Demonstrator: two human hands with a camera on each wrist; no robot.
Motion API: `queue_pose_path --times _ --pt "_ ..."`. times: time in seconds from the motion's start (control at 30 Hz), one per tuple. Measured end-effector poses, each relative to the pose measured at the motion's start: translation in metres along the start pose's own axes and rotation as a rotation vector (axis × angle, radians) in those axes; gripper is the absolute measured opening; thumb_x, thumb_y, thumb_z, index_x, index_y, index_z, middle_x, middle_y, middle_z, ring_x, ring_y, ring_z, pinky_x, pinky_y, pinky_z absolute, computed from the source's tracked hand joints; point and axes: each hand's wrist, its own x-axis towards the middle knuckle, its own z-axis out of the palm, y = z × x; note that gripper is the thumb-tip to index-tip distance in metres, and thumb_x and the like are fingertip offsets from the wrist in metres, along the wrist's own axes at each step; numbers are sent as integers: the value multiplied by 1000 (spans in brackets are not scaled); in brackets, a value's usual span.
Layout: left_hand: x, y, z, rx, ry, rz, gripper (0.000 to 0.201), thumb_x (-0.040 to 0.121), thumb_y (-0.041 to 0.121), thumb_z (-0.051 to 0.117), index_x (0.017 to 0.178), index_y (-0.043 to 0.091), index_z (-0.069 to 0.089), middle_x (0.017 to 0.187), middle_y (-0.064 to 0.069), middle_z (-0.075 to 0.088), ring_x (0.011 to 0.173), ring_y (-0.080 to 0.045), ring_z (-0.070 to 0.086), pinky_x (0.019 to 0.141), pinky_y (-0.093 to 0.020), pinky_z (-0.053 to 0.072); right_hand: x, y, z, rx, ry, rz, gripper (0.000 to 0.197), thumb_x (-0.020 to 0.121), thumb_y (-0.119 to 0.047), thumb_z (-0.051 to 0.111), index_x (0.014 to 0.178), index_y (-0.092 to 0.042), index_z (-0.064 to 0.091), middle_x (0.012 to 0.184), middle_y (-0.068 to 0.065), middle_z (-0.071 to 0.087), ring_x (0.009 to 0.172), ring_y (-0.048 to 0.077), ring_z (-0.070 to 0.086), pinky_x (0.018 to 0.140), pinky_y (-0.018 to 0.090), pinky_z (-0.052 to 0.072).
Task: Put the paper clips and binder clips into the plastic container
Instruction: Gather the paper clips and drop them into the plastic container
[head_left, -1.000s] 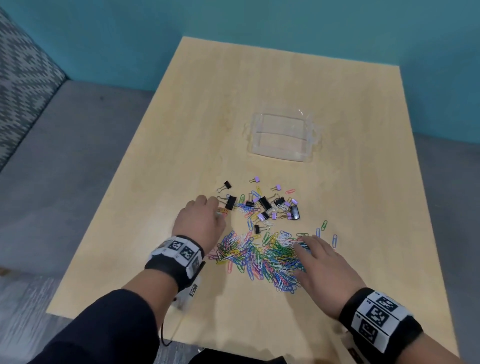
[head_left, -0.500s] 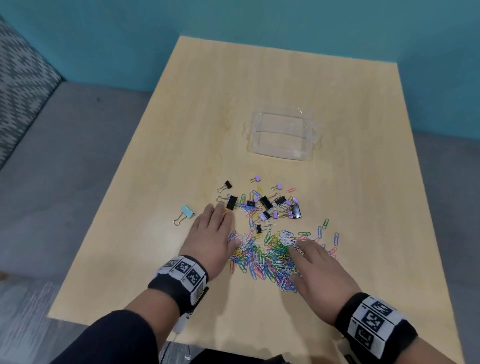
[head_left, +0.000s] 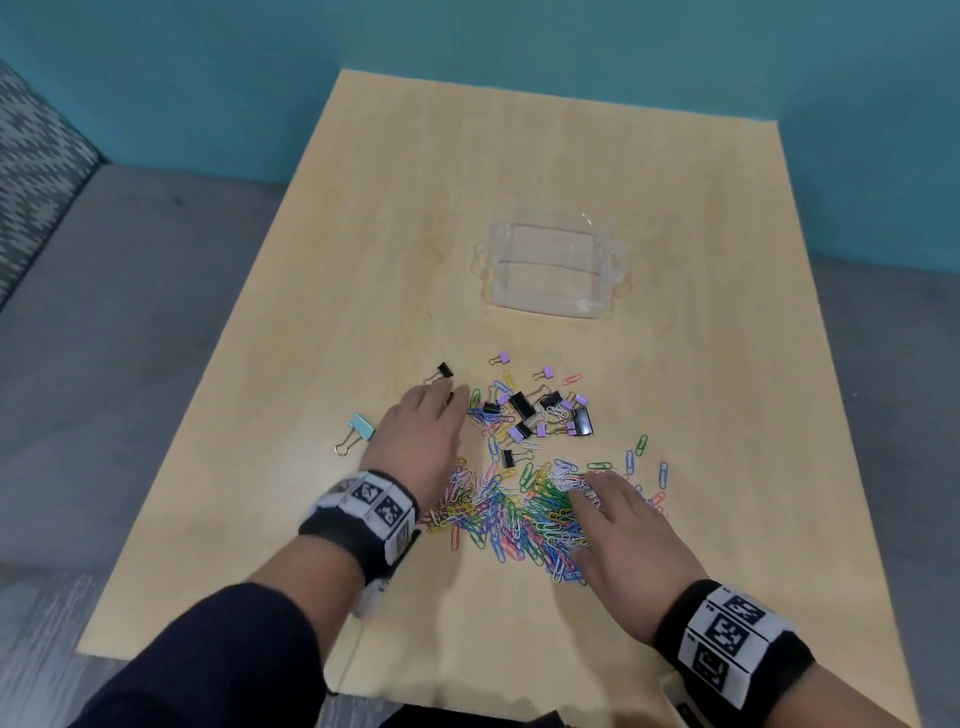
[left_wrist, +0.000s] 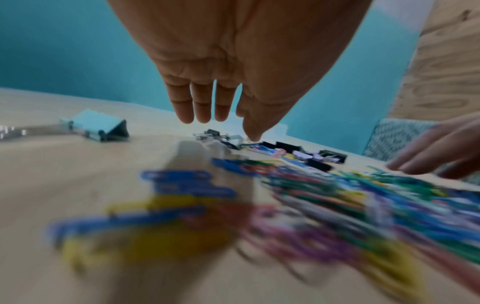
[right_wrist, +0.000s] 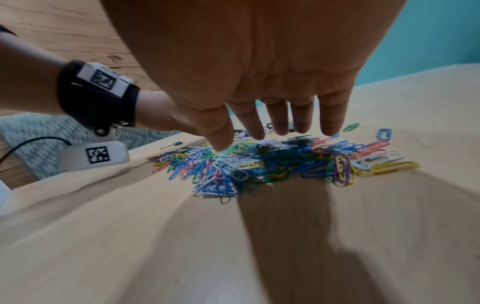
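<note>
both hands lie low and flat over the scattered clips, palms down, which reads as a raking posture: bracket the spread from either side and herd it together before lifting anything. the left hand (head_left: 422, 441) sits at the left edge of the spread, fingers (left_wrist: 200, 107) straight and holding nothing, tips near the black binder clips. the right hand (head_left: 626, 540) rests at the right side of the paper clips (head_left: 511, 512), fingers (right_wrist: 298, 117) extended and slightly spread, tips at the top of the heap, gripping nothing.

the paper clips form one dense, many-coloured heap between the hands on the bench (head_left: 727, 415), with a handful of strays off to the right; far too many and too tangled to count. the binder clips (head_left: 540, 410) sit in a looser cluster just beyond the heap: roughly six black ones and about eight small lilac ones, though overlaps make that count uncertain. one pale blue binder clip (head_left: 361, 428) lies apart, left of the left hand, and will likely need a separate reach.

the single plastic container (head_left: 553, 273) stands open and upright farther back on the bench, well apart from the clips, with nothing visible inside, so the filling looks not yet begun.
</note>
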Motion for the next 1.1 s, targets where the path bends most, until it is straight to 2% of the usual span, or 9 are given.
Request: queue_pose_path --times 0.07,0.2,0.37,0.5,0.67,0.77,0.83,0.9,1.1 --pt "15 -11 -8 93 -36 -20 69 77 17 68 138 15 35 126 -9 49 107 -30 44 82 -41 45 0 1 0 7 -7 2 56 83 -41 39 133 -17 42 141 9 41 135 33 34 103 46 41" --pt "29 -20 -9 216 -71 48 33 71 13 69 101 20 61 93 -4 56 82 -26 45 61 -34 34 -5 6 1 12 -8 26 57 85 -43 32 136 -18 39 145 8 37 137 32 31 103 46 40" --pt "23 -17 -10 167 -14 71 21 71 21 71 88 13 63 86 -7 58 79 -30 49 62 -37 40 -9 12 4 29 -2 46 57 84 -42 38 133 -15 43 141 10 43 133 32 36 101 45 43" --pt "14 -24 -20 90 3 -80 22 67 21 69 84 10 61 84 -10 58 80 -34 51 63 -40 48 -7 13 3 46 30 33 55 82 -38 46 132 -15 44 139 8 43 132 33 38 99 45 45" --pt "-4 -2 -15 37 50 45 44 73 22 70 113 6 61 112 -16 61 101 -37 52 80 -46 52 0 8 6 45 43 12 56 81 -34 58 132 -14 45 137 9 45 132 33 39 101 45 44" --pt "0 19 -3 4 -99 77 72 92 48 47 145 4 27 154 -16 24 141 -34 20 115 -41 20 4 5 8 54 33 -17 55 84 -33 54 134 -14 42 140 9 41 135 33 34 104 46 39" --pt "6 20 4 35 -192 37 78 93 59 16 149 6 9 159 -12 3 145 -28 -1 118 -36 4 5 5 8 50 24 -28 55 85 -34 48 135 -15 39 142 9 39 136 32 30 106 46 37" --pt "8 20 9 86 -218 56 88 82 62 -4 149 6 4 159 -13 -1 145 -27 -5 119 -39 6 5 6 8 54 20 -29 55 86 -35 46 136 -15 39 143 9 38 137 32 29 107 46 36" --pt "-16 28 14 54 -252 39 87 82 59 -1 149 5 15 158 -15 9 145 -30 4 117 -42 14 0 10 8 56 26 -4 56 84 -37 55 135 -15 43 140 8 42 135 32 35 102 45 42"
